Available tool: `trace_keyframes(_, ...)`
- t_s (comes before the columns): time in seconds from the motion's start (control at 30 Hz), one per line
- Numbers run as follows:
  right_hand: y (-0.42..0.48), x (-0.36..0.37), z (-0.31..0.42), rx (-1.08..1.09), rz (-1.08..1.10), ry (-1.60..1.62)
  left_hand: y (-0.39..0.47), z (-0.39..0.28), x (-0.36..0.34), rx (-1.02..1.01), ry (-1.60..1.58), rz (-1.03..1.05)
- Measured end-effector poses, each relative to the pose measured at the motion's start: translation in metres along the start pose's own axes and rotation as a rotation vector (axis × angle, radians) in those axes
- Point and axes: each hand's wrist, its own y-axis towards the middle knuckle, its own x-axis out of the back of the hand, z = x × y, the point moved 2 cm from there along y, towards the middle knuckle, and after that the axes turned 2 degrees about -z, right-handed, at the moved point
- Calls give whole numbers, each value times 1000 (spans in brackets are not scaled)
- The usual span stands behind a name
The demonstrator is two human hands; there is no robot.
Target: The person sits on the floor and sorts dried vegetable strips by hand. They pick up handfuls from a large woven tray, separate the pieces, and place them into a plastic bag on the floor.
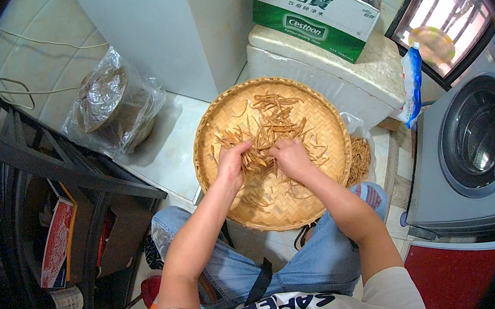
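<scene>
A round woven bamboo tray [276,216] rests in front of me, by my knees. Thin golden-brown dried plant strips [274,107], which look like dried daylily buds, lie in a loose heap over its middle and far side. My left hand [231,161] is closed around a bunch of them, their ends fanning out past the thumb. Close by on the right, my right hand [291,157] has its fingers curled down onto strips at the heap's near edge; the fingertips are partly hidden. A few scattered strips [251,196] lie near the tray's front.
A clear plastic bag of similar strips [359,159] sits at the tray's right. Behind stands a white foam box [311,77] under a Cestbon carton [315,18]. Left are a bagged basket [113,109] and a black rack [111,181]; right, a washing machine [458,156].
</scene>
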Motion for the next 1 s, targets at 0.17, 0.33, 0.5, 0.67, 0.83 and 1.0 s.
trace_keyframes(0.17,9,18,-15,-253,-96,314,-1,-2,-3,42,11,-19)
trace_keyframes(0.33,17,35,-26,-510,-125,740,-5,-1,-8,9,2,20)
trace_keyframes(0.5,21,31,-19,-498,-66,1205,-4,5,-9,87,51,101)
trace_keyframes(0.67,19,54,7,-508,245,1557,-1,9,-8,66,44,251)
trace_keyframes(0.83,15,44,6,-345,346,1151,-11,3,-18,37,87,199)
trace_keyframes(1.0,12,44,11,-156,268,729,-11,6,-18,-33,126,179)
